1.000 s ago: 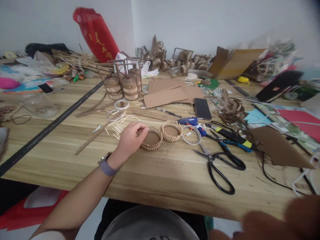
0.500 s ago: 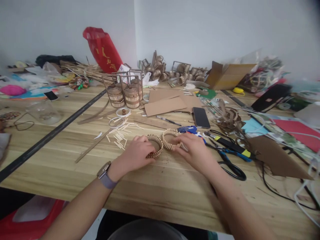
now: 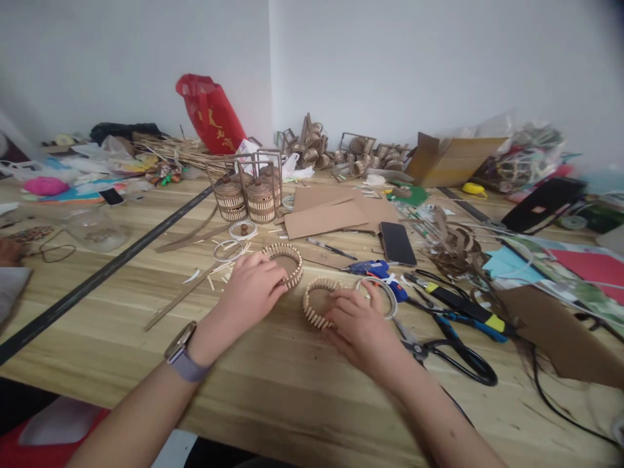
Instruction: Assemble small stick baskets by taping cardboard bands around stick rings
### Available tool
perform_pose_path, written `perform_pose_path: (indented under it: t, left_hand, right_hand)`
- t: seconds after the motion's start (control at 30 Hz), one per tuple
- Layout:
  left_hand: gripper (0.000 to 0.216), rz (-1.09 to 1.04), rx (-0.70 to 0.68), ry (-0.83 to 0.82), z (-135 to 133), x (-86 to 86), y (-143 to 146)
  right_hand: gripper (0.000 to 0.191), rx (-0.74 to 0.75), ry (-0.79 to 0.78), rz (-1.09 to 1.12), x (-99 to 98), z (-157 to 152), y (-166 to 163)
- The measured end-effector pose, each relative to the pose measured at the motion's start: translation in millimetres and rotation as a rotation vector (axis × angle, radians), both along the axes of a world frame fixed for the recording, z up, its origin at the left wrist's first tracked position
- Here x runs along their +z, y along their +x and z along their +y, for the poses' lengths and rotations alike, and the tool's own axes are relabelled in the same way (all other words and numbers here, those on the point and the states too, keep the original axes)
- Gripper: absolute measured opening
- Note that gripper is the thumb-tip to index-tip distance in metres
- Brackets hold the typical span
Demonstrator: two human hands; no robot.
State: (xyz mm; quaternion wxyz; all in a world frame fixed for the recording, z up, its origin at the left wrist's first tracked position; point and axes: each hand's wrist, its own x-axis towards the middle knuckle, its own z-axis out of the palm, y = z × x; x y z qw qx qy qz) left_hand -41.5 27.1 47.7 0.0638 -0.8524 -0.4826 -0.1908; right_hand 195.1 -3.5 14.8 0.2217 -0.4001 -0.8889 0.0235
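Two shallow round trays, each with a brown base and a wall of short pale wooden sticks, are on the table before me. My left hand point(image 3: 256, 286) has its fingers closed over the near left wall of the left stick-walled tray point(image 3: 296, 275). My right hand point(image 3: 363, 325) grips the right side of the other stick-walled tray point(image 3: 312, 313), which lies closer to me. A small gap parts the two trays. Just beyond my right fingers lies a pale ring point(image 3: 391, 300). Loose sticks point(image 3: 220, 281), partly hidden by my left hand, lie beside it.
To the right lie scissors point(image 3: 468, 364), a yellow-and-black cutter point(image 3: 463, 305), a blue glue gun point(image 3: 373, 268) and a phone point(image 3: 397, 243). Cardboard pieces point(image 3: 326, 221) and lidded baskets with tall handles point(image 3: 260, 201) stand farther back. Another person's hand point(image 3: 10, 252) shows at far left.
The two trays, side by side and touching or nearly so before, are now apart. The left one moved away and leftward, the right one nearer me. The pale ring has come into view.
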Motion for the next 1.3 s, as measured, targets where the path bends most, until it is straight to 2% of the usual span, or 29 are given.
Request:
perform_pose_path:
  t: [0.23, 0.5, 0.63, 0.8, 0.97, 1.03, 1.13, 1.3]
  left_hand:
    - [0.010, 0.078, 0.019, 0.010, 39.0, 2.0, 28.6]
    - [0.012, 0.080, 0.025, 0.008, 79.4, -20.7, 56.0]
    - [0.012, 0.037, 0.006, 0.005, 81.6, -27.7, 54.1]
    - [0.020, -0.032, -0.060, 0.009, 59.8, -21.5, 42.0]
    - [0.022, -0.208, -0.222, 0.019, 26.2, -21.2, 26.7]
    - [0.022, -0.241, -0.339, -0.005, 13.8, -25.3, 22.4]
    - [0.027, -0.259, -0.501, -0.003, -1.0, -32.7, 19.4]
    - [0.043, -0.250, -0.612, 0.026, -14.3, -40.8, 21.6]
  right_hand:
    - [0.007, 0.145, 0.010, -0.055, -11.8, -7.4, -6.8]
    - [0.010, 0.183, -0.039, -0.176, -11.1, -10.0, -8.0]
    - [0.011, 0.180, -0.039, -0.193, -9.4, -10.2, -8.9]
    - [0.026, 0.172, -0.026, -0.133, -3.9, -8.9, -6.1]
    - [0.020, 0.000, 0.064, 0.039, 0.6, -1.2, 3.9]
    - [0.017, -0.095, 0.051, 0.068, 4.7, 5.3, 12.8]
    - [0.016, -0.287, 0.010, 0.073, 11.2, 17.5, 32.9]
    - [0.025, -0.591, -0.025, 0.086, 14.6, 32.2, 77.1]
